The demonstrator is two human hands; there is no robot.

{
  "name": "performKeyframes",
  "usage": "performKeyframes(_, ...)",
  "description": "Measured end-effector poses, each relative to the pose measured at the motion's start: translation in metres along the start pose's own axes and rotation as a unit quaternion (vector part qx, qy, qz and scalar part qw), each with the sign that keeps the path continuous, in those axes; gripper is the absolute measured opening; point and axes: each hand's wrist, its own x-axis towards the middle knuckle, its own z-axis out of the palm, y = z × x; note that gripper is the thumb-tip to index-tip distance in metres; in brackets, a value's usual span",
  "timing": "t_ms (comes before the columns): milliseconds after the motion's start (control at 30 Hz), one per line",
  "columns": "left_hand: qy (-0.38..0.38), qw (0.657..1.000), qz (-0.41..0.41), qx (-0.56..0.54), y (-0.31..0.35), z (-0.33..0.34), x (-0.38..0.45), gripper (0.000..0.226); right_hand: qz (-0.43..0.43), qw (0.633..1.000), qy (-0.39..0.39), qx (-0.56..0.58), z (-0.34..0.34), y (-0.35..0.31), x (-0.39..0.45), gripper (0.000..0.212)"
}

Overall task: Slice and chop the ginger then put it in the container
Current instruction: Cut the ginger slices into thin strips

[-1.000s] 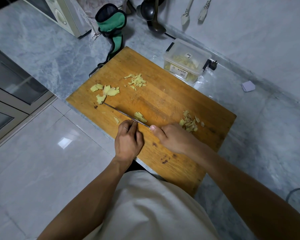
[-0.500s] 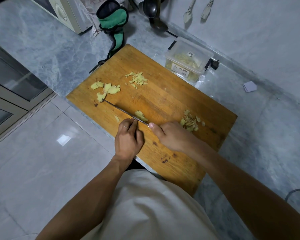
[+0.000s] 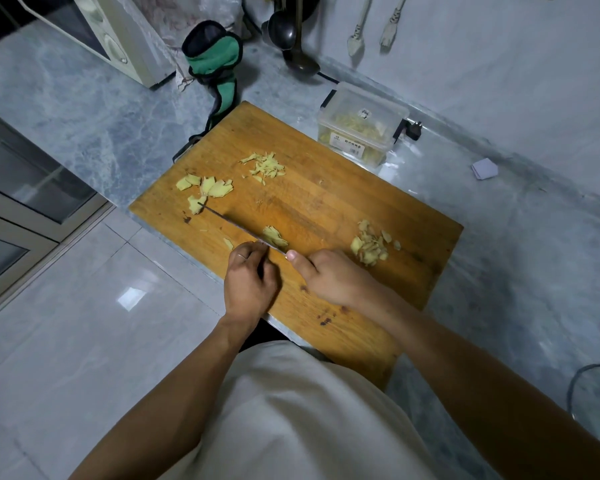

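A small stack of pale yellow ginger slices (image 3: pixel 274 236) is seen near the front edge of the wooden cutting board (image 3: pixel 326 209), lying against the thin blade of a knife (image 3: pixel 236 227) that is viewed edge-on as a dark line. The slices are flat, irregular and fibrous. The left hand (image 3: pixel 249 282) is placed just behind them, its fingers curled together with the tips bent down by the blade; whether the ginger itself is touched cannot be told. The knife's handle is hidden inside the right hand (image 3: pixel 333 277), whose fingers are wrapped round it with the thumb laid straight toward the blade.

Broad flat slices (image 3: pixel 208 190) are spread at the board's left end beside the knife tip, fine slivers (image 3: pixel 265 166) are heaped toward the far edge, and a coarser pile (image 3: pixel 369 245) is found to the right of the right hand. The board is rectangular, amber and stained, set on a grey marbled counter (image 3: pixel 84 98). A clear plastic container (image 3: pixel 361 133), boxy and labelled, with yellowish pieces inside, is placed just beyond the board's far corner.
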Motion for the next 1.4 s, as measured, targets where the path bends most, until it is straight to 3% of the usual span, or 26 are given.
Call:
performKeyframes(133,0.005,0.99,-0.085,-0.109,0.01,-0.022,0.011,0.025,-0.014,1.0,0.024,0.008,-0.012,0.004,-0.003,0.068)
performKeyframes(267,0.047,0.95,-0.208,-0.23,0.018,-0.049,0.023,0.021,-0.039,0.996,0.065,-0.045,-0.029,0.012,-0.006,0.068)
performKeyframes(367,0.116,0.95,-0.187,-0.221,0.021,-0.068,0.024,0.018,-0.053,0.98,0.089,-0.171,-0.041,0.015,-0.01,0.061)
performKeyframes(433,0.14,0.963,-0.126,-0.19,0.021,-0.077,0.025,0.018,-0.066,0.959,0.084,-0.263,-0.046,0.014,-0.014,0.056)
performKeyframes(500,0.099,0.983,-0.041,-0.147,0.022,-0.082,0.031,0.018,-0.076,0.94,0.084,-0.323,-0.045,0.014,-0.018,0.062)
performKeyframes(600,-0.063,0.996,0.053,-0.044,0.025,-0.084,0.048,0.023,-0.1,0.925,0.086,-0.356,-0.034,0.018,-0.022,0.068)
performKeyframes(700,-0.202,0.977,0.056,0.023,0.03,-0.081,0.066,0.048,-0.139,0.917,0.097,-0.361,-0.024,0.021,-0.026,0.074)
performKeyframes(800,-0.305,0.952,0.018,0.015,0.036,-0.072,0.077,0.06,-0.195,0.893,0.148,-0.378,-0.019,0.023,-0.033,0.062)
performKeyframes(967,-0.307,0.947,-0.025,-0.093,0.043,-0.059,0.088,0.021,-0.207,0.877,0.197,-0.387,-0.015,0.025,-0.035,0.059)
performKeyframes(1067,-0.301,0.945,-0.025,-0.123,0.042,-0.057,0.092,0.024,-0.199,0.885,0.188,-0.377,-0.016,0.026,-0.038,0.062)
performKeyframes(1267,-0.24,0.97,-0.019,-0.03,0.018,-0.067,0.095,0.023,-0.176,0.893,0.189,-0.369,-0.022,0.041,-0.051,0.068)
performKeyframes(1400,-0.26,0.965,-0.015,-0.029,0.031,-0.063,0.087,0.023,-0.147,0.906,0.152,-0.366,-0.023,0.036,-0.049,0.067)
